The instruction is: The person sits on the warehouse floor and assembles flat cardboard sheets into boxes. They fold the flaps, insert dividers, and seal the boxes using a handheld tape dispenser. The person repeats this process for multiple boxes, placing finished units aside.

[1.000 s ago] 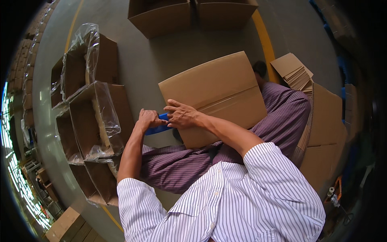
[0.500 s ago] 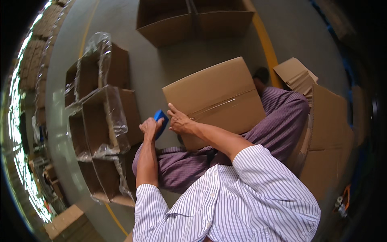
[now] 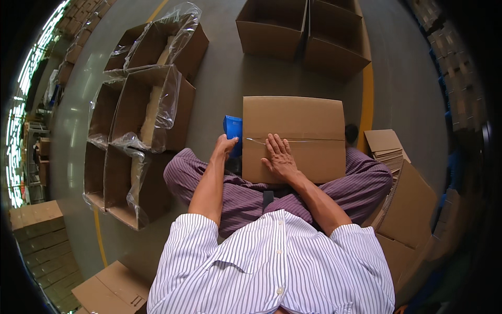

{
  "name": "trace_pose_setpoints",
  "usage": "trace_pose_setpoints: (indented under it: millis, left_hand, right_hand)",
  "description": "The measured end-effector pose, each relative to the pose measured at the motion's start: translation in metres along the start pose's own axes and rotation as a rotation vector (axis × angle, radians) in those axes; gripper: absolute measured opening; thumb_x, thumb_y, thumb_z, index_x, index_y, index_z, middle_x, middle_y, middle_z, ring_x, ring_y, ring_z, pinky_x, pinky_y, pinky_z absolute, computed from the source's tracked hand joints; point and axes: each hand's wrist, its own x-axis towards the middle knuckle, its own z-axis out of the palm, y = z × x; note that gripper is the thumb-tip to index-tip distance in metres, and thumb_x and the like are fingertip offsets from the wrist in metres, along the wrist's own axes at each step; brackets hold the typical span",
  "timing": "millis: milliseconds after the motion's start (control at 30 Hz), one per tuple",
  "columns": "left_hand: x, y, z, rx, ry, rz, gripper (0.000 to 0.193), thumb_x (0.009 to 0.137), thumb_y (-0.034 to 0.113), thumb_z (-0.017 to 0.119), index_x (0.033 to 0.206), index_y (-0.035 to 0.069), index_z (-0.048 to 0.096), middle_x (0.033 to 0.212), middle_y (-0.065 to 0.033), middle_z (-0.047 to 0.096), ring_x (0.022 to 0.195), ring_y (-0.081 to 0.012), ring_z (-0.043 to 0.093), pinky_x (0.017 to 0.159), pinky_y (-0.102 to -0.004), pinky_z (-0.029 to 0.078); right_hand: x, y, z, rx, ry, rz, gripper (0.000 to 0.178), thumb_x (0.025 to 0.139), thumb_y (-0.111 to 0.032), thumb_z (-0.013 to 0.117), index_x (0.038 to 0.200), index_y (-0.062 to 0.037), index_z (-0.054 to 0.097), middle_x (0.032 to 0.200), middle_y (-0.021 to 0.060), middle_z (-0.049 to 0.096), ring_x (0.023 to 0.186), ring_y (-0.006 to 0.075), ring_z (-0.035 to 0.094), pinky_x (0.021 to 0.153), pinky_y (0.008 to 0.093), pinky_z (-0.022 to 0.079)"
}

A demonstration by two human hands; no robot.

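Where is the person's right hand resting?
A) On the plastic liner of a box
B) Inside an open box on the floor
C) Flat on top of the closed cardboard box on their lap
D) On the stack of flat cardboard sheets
C: the right hand lies palm down on the closed cardboard box, beside its taped seam, while the left hand holds the blue tape dispenser at the box's left edge.

L hand (image 3: 225, 145) grips blue tape dispenser (image 3: 233, 132) at box (image 3: 293, 118) edge; R hand (image 3: 280, 157) flat on box, tape strip (image 3: 293, 140) just beyond fingertips.

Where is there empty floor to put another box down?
Bare grey floor lies between the closed box on the lap and the two open boxes ahead. Left is crowded with plastic-lined boxes; right with flat cardboard.
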Motion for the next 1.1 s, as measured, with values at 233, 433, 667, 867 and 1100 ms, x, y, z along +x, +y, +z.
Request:
trace_pose_setpoints:
  millis: [233, 433, 667, 867, 1100]
  left_hand:
    - [0.004, 0.006, 0.029, 0.345, 0.141, -0.151, 0.035, 0.083, 0.024, 0.071, 0.106, 0.000, 0.063, 0.106, -0.0208, 0.069, 0.095, -0.0373, 0.068, 0.076, -0.0455, 0.053]
    - [0.004, 0.003, 0.024, 0.206, 0.575, 0.161, 0.034, 0.089, 0.030, 0.065, 0.102, -0.001, 0.059, 0.102, -0.0205, 0.069, 0.092, -0.0394, 0.067, 0.080, -0.0464, 0.052]
    - [-0.072, 0.074, 0.009, 0.217, 0.661, 0.592, 0.034, 0.089, 0.031, 0.064, 0.106, 0.002, 0.058, 0.097, -0.0234, 0.069, 0.090, -0.0427, 0.066, 0.084, -0.0499, 0.050]
    - [-0.073, 0.060, 0.032, 0.524, 0.657, 0.909, 0.031, 0.082, 0.023, 0.072, 0.103, 0.005, 0.057, 0.087, -0.0169, 0.067, 0.083, -0.0368, 0.065, 0.076, -0.0488, 0.045]
    - [-0.076, 0.052, 0.038, 0.808, 0.600, 1.077, 0.022, 0.080, 0.018, 0.069, 0.095, 0.008, 0.055, 0.082, -0.0118, 0.064, 0.076, -0.0298, 0.063, 0.073, -0.0443, 0.044]
  right_hand:
    - [0.005, -0.002, 0.011, -0.050, 0.059, -0.028, 0.073, 0.094, -0.047, 0.051, 0.151, -0.0061, 0.031, 0.162, 0.0102, 0.016, 0.150, 0.0286, 0.009, 0.121, 0.0469, 0.005]
    - [-0.015, 0.010, 0.008, 0.041, 0.181, 0.008, 0.069, 0.089, -0.041, 0.061, 0.145, -0.0065, 0.040, 0.158, 0.0105, 0.027, 0.148, 0.0302, 0.019, 0.120, 0.0491, 0.012]
    - [-0.060, 0.097, -0.001, -0.128, 0.525, 0.621, 0.066, 0.089, -0.041, 0.063, 0.141, -0.0051, 0.045, 0.153, 0.0153, 0.035, 0.144, 0.0338, 0.027, 0.116, 0.0508, 0.020]
    - [-0.076, 0.163, -0.033, 0.234, 0.578, 0.988, 0.070, 0.089, -0.049, 0.063, 0.137, -0.0016, 0.047, 0.140, 0.0217, 0.048, 0.129, 0.0387, 0.046, 0.107, 0.0444, 0.037]
    - [-0.083, 0.156, -0.040, 0.324, 0.494, 0.993, 0.066, 0.091, -0.050, 0.060, 0.133, 0.0006, 0.048, 0.126, 0.0253, 0.058, 0.118, 0.0405, 0.056, 0.098, 0.0445, 0.044]
